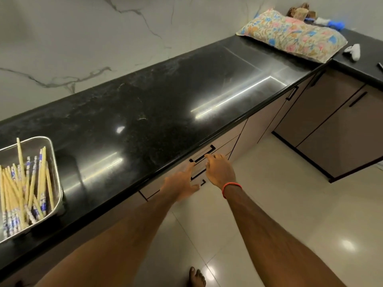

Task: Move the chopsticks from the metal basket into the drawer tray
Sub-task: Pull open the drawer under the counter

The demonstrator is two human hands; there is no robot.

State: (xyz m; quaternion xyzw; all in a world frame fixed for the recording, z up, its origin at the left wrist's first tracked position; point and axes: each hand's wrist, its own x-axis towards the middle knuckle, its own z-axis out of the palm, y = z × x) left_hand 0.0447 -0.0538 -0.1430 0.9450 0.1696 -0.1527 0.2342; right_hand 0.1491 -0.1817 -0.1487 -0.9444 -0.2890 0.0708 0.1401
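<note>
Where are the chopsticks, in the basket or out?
In. The chopsticks lie heaped inside the metal basket on the counter.

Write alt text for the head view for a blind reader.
A person's left hand and right hand reach for the black handles of closed drawers under a black counter. A basket of chopsticks sits on it at left, a floral pillow at the far end.

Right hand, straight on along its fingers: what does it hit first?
Probably the top drawer's black handle, just below the countertop. The right hand has its fingertips nearly on it, but depth from this single view is unclear.
</note>
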